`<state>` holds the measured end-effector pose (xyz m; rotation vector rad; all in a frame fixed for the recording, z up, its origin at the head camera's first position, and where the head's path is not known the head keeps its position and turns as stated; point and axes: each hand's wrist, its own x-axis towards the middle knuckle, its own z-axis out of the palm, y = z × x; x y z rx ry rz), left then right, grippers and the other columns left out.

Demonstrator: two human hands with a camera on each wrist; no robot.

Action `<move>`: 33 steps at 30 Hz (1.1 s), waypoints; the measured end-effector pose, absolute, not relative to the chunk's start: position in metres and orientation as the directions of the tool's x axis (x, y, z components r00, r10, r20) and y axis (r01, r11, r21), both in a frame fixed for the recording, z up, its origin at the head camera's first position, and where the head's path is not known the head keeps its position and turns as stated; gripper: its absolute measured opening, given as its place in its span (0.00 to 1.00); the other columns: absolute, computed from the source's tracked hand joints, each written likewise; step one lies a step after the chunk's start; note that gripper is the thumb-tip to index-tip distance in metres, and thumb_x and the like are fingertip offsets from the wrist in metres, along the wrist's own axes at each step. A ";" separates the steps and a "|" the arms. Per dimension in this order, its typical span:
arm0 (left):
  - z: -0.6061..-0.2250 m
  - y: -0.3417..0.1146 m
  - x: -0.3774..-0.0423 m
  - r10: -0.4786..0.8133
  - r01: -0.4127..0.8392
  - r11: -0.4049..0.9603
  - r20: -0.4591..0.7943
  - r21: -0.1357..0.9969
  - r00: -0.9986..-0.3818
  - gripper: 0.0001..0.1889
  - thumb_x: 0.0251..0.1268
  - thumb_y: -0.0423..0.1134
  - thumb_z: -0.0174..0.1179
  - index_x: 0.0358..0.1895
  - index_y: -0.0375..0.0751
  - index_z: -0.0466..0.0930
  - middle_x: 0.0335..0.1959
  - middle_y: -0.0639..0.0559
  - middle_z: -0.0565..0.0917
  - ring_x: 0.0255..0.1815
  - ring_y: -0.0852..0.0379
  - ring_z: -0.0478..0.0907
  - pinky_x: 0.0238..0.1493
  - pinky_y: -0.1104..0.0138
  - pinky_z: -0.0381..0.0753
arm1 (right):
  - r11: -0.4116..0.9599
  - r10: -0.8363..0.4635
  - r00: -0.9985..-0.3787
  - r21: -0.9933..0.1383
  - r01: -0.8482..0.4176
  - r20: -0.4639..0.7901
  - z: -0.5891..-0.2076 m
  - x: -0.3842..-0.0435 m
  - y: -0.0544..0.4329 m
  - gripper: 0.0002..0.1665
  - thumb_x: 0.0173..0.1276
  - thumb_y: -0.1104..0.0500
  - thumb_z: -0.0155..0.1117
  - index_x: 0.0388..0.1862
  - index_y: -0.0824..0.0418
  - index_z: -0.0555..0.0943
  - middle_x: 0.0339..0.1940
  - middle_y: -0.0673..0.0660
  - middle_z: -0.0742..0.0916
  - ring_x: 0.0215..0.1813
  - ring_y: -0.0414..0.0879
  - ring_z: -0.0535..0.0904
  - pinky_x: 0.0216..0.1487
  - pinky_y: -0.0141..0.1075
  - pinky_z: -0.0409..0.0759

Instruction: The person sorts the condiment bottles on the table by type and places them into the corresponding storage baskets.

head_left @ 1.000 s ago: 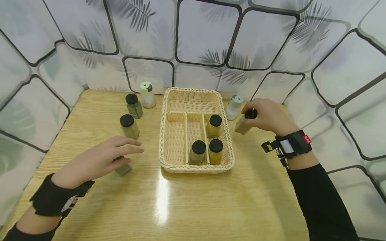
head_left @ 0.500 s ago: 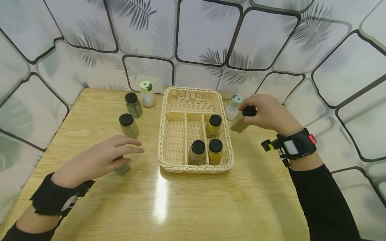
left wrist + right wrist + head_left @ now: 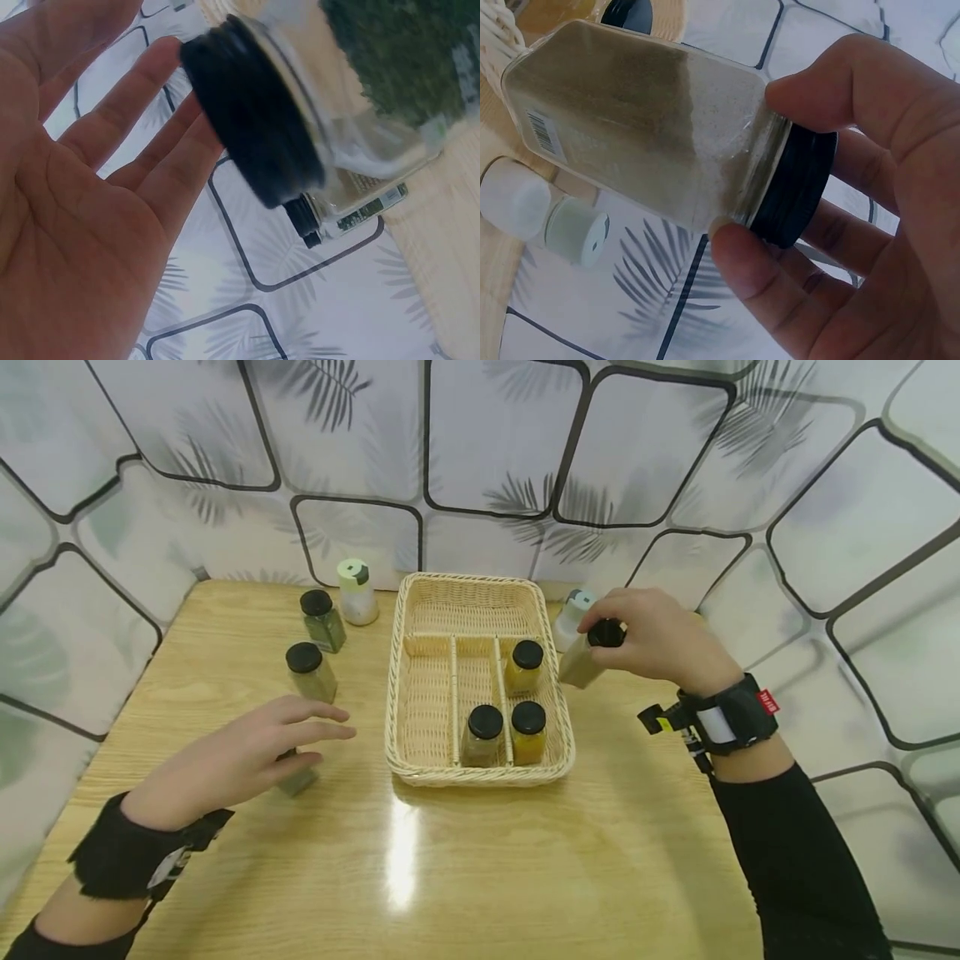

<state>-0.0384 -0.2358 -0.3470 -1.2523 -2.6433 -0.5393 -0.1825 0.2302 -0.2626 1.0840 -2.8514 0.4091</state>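
Observation:
My right hand (image 3: 663, 639) pinches a jar of grey-brown powder (image 3: 637, 124) at its neck, just below the black lid (image 3: 799, 187). That jar tilts, its base towards the right rim of the wicker basket (image 3: 423, 714). My left hand (image 3: 236, 764) hovers with loosely extended fingers over a black-lidded jar of green herbs (image 3: 405, 52), partly hidden in the head view. Its fingers lie beside the lid (image 3: 251, 112) without curling round it. In the basket stand two jars of yellow powder (image 3: 528, 745) in the right compartment and a brownish jar (image 3: 481, 747) in the middle one.
On the left stand another herb jar (image 3: 326, 631), a jar of pale greenish powder (image 3: 313, 681) and a shaker with a light green cap (image 3: 357, 600). Another pale-capped shaker (image 3: 568, 622) stands behind the held jar. Patterned cloth (image 3: 495, 435) walls the table's back and sides.
My right hand has moved left with the powder jar, bringing it closer to the basket's right rim. My left hand keeps its place. The head view has shifted slightly.

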 end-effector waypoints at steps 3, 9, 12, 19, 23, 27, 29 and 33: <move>-0.349 -0.236 -0.038 0.721 0.786 0.567 0.314 0.246 -0.618 0.33 0.51 0.28 0.73 0.63 0.51 0.79 0.61 0.49 0.80 0.58 0.48 0.76 0.52 0.54 0.79 | 0.698 -0.666 -0.730 -0.219 -0.682 0.153 -0.262 -0.180 0.226 0.13 0.59 0.57 0.71 0.44 0.52 0.87 0.40 0.48 0.85 0.35 0.45 0.75 0.35 0.38 0.72; -0.349 -0.234 -0.042 0.726 0.799 0.551 0.335 0.239 -0.601 0.32 0.50 0.27 0.73 0.62 0.49 0.79 0.61 0.49 0.80 0.59 0.48 0.76 0.52 0.54 0.79 | 0.661 -0.695 -0.695 -0.218 -0.718 0.182 -0.257 -0.175 0.219 0.13 0.59 0.58 0.71 0.44 0.53 0.87 0.36 0.49 0.82 0.30 0.43 0.70 0.32 0.37 0.69; -0.349 -0.234 -0.044 0.727 0.800 0.551 0.334 0.237 -0.599 0.32 0.50 0.27 0.73 0.62 0.50 0.79 0.60 0.49 0.80 0.59 0.48 0.76 0.52 0.54 0.78 | 0.649 -0.706 -0.684 -0.218 -0.729 0.186 -0.255 -0.173 0.216 0.12 0.59 0.58 0.71 0.43 0.52 0.87 0.36 0.49 0.82 0.30 0.42 0.70 0.31 0.36 0.69; -0.350 -0.232 -0.044 0.737 0.803 0.543 0.319 0.247 -0.596 0.32 0.51 0.27 0.73 0.62 0.48 0.79 0.61 0.49 0.79 0.59 0.48 0.76 0.53 0.54 0.79 | 0.646 -0.707 -0.684 -0.232 -0.728 0.178 -0.254 -0.166 0.213 0.12 0.59 0.57 0.73 0.43 0.52 0.87 0.38 0.46 0.83 0.31 0.43 0.71 0.32 0.36 0.70; -0.350 -0.231 -0.044 0.737 0.809 0.533 0.334 0.247 -0.588 0.31 0.52 0.27 0.72 0.62 0.47 0.79 0.61 0.49 0.80 0.59 0.47 0.76 0.52 0.53 0.79 | 0.621 -0.724 -0.662 -0.235 -0.748 0.195 -0.254 -0.165 0.209 0.12 0.59 0.57 0.72 0.43 0.52 0.87 0.40 0.46 0.83 0.33 0.43 0.73 0.34 0.36 0.71; -0.349 -0.231 -0.044 0.740 0.813 0.529 0.336 0.243 -0.582 0.29 0.56 0.29 0.71 0.63 0.48 0.79 0.61 0.49 0.79 0.59 0.47 0.76 0.52 0.54 0.79 | 0.600 -0.737 -0.647 -0.251 -0.759 0.196 -0.256 -0.164 0.205 0.13 0.58 0.58 0.72 0.43 0.53 0.87 0.39 0.46 0.84 0.36 0.45 0.75 0.38 0.35 0.72; -0.349 -0.231 -0.044 0.742 0.813 0.530 0.332 0.240 -0.582 0.28 0.57 0.30 0.71 0.63 0.48 0.79 0.61 0.49 0.79 0.59 0.47 0.76 0.52 0.54 0.79 | 0.595 -0.741 -0.645 -0.263 -0.760 0.188 -0.257 -0.163 0.203 0.13 0.58 0.58 0.71 0.43 0.54 0.87 0.39 0.46 0.84 0.37 0.45 0.76 0.39 0.36 0.73; -0.351 -0.230 -0.045 0.736 0.811 0.529 0.340 0.249 -0.585 0.29 0.56 0.29 0.71 0.62 0.48 0.79 0.61 0.48 0.80 0.59 0.46 0.76 0.52 0.53 0.79 | 0.583 -0.749 -0.634 -0.262 -0.769 0.194 -0.261 -0.164 0.200 0.13 0.58 0.58 0.72 0.44 0.55 0.87 0.40 0.48 0.85 0.37 0.46 0.77 0.39 0.36 0.74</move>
